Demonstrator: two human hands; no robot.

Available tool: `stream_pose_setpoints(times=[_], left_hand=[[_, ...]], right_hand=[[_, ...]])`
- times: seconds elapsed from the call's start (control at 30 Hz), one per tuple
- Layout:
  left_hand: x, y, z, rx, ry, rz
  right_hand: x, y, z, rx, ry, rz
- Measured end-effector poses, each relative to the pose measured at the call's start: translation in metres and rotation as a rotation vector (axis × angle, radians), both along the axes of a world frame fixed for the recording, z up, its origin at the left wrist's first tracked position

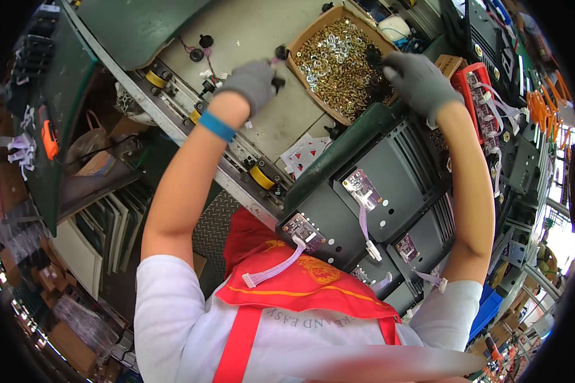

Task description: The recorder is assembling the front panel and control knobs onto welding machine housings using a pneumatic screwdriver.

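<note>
My left hand [252,83], in a grey glove, is closed over the light bench top, left of a cardboard box [319,96]. Small black round parts with a short wire [281,52] stick out past its fingers. The box holds many small brass-coloured screws [338,76] and silver washers [333,52]. At its right edge my right hand [421,83], also gloved, has its fingers curled in. Black pieces [375,57] show by those fingertips; what the fingers grip is hidden. Two more black round parts on wires [197,55] lie at the far left of the bench.
Dark metal panels [390,166] with circuit boards [361,189] and white-plugged cables are stacked close to my body. A conveyor rail with yellow rollers [262,178] runs along the bench's left side. At right stand a red tray of boards [476,102] and orange cables [546,108].
</note>
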State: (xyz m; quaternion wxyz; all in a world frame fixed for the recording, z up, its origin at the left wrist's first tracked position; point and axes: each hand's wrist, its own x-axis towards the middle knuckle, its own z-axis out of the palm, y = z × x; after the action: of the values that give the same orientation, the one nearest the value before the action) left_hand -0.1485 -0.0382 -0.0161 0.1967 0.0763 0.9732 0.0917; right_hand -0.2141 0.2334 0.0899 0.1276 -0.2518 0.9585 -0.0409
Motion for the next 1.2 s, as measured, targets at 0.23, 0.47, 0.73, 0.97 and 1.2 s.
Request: stream_pose_setpoints(times=[0.23, 0.47, 0.73, 0.97, 1.2], left_hand=[[0.055, 0.014, 0.035, 0.367, -0.013, 0.161], [0.071, 0.004, 0.041, 1.115, 0.407, 0.783], [0.111, 0.014, 0.084, 2.030, -0.180, 0.879], [0.141, 0.055, 0.113, 1.758, -0.151, 0.829], [0.160, 0.081, 0.116, 1.479, 0.037, 0.598]], right_hand=[[-0.074, -0.032, -0.073, 0.351, -0.020, 0.049], [-0.073, -0.039, -0.081, 0.321, 0.040, 0.107], [-0.049, -0.037, -0.044, -0.360, 0.040, 0.006], [0.090, -0.043, 0.066, -1.060, -0.567, 0.125], [0.144, -0.026, 0.070, -1.160, -0.759, -0.178]])
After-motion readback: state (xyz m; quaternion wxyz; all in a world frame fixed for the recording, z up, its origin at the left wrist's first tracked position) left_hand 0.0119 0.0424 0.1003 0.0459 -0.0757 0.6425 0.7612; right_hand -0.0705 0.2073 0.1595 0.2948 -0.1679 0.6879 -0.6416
